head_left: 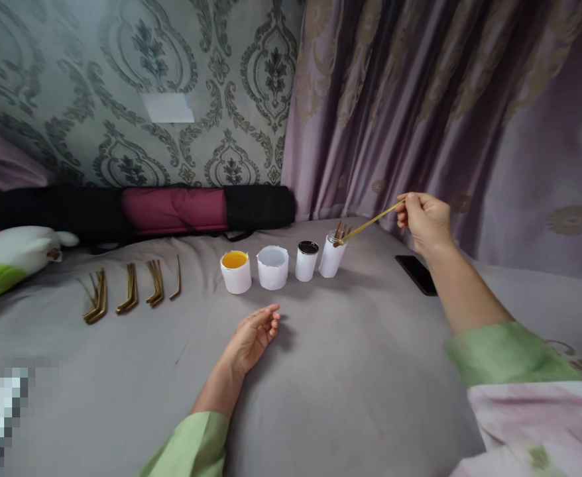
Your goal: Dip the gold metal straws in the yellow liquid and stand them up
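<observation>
My right hand [424, 220] is raised at the right and pinches the top end of a thin gold straw [370, 224]. The straw slants down to the left, its lower tip at the mouth of the rightmost white cup [331, 257], which holds a few more gold sticks. Beside it stand a black-rimmed white cup [306, 260], a wider white cup [272, 267] and a white cup with yellow inside [236, 271]. My left hand [254, 336] rests on the grey sheet [350, 384], fingers loosely curled, holding nothing.
Several bent gold straws [130, 290] lie in small groups on the sheet at the left. A black phone [416, 273] lies to the right of the cups. A black and maroon roll [172, 209] runs along the wall; a plush toy [12, 255] sits far left; curtains hang behind.
</observation>
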`<state>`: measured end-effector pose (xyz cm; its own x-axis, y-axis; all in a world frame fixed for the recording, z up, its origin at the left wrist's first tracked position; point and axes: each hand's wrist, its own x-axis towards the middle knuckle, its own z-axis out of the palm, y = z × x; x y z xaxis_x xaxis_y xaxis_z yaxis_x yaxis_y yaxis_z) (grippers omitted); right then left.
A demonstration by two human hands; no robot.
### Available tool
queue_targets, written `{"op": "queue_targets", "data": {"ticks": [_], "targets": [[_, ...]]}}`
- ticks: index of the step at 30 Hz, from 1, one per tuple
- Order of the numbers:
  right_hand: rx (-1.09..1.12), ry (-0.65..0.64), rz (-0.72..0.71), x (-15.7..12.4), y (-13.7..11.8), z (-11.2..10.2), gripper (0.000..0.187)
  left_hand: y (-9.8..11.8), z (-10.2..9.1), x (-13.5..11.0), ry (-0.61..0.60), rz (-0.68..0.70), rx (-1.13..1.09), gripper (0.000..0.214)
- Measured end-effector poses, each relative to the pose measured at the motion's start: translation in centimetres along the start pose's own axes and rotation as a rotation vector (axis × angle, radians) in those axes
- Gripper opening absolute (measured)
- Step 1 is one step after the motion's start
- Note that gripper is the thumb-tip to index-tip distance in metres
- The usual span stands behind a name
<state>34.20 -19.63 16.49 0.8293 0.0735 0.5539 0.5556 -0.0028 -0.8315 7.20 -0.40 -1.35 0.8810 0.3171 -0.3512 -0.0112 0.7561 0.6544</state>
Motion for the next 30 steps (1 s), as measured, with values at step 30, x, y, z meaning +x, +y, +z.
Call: {"op": "queue_targets", "data": {"ticks": [30], "targets": [[-0.471, -0.075, -0.425, 2.9, -0.9, 3.1, 0.029, 0.0, 0.1, 0.0, 0.014, 0.003, -0.005, 0.019]]}}
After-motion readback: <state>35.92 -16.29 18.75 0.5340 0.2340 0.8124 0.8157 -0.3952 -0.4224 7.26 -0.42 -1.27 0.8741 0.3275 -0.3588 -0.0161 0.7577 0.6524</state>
